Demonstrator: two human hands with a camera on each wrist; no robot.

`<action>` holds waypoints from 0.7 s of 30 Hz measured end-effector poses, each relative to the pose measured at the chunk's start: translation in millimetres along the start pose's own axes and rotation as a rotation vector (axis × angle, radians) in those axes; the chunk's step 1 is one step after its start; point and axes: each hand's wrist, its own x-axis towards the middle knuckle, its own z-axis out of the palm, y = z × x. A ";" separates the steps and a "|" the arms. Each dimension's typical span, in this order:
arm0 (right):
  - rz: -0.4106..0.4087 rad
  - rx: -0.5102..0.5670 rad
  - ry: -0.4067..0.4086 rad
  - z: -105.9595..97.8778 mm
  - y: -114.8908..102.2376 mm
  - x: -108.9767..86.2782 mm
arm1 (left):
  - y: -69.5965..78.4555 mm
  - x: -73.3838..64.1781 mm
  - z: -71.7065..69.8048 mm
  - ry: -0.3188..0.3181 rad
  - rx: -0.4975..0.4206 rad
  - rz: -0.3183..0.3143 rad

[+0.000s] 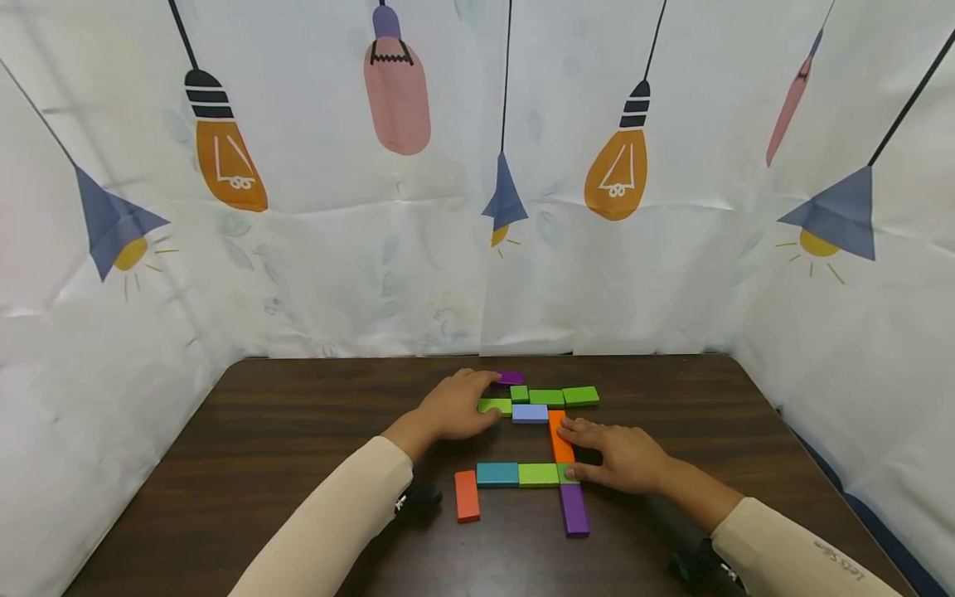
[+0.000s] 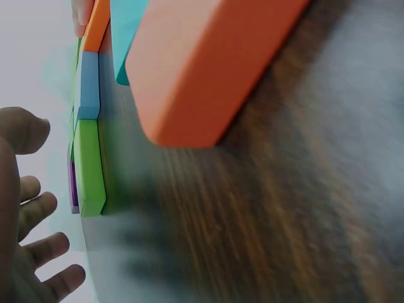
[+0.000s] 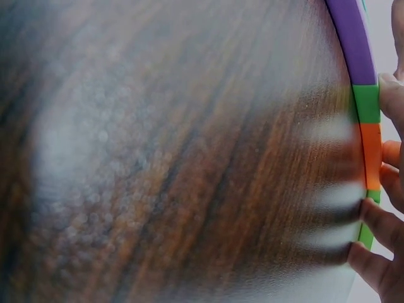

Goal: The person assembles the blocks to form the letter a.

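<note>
So the wrist views are mostly blurry wood grain, and the left hand (image 1: 455, 405) hides part of the lime block (image 1: 494, 405) it rests on, fingers relaxed, near the tabletop's (image 1: 298, 431) far edge. The right hand (image 1: 622, 456) lies flat with straight fingers pressing the long orange block (image 1: 559, 437), which stands between the two block rows.

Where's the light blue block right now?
In the head view the light blue block lies flat near the table's middle, between the left hand and the long orange block, just below the green blocks.
</note>
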 end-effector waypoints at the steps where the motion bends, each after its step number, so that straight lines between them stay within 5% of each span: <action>1: 0.002 0.003 -0.003 0.0 0.2 0.0 | 0.5 1.7 0.2 -0.010 0.005 -0.005; 11: -0.011 -0.010 0.004 -0.9 0.4 0.4 | 1.0 12.0 2.7 -0.053 0.097 -0.057; 21: 0.003 0.010 -0.001 1.5 1.2 0.3 | -9.0 4.3 -1.4 -0.051 0.127 -0.126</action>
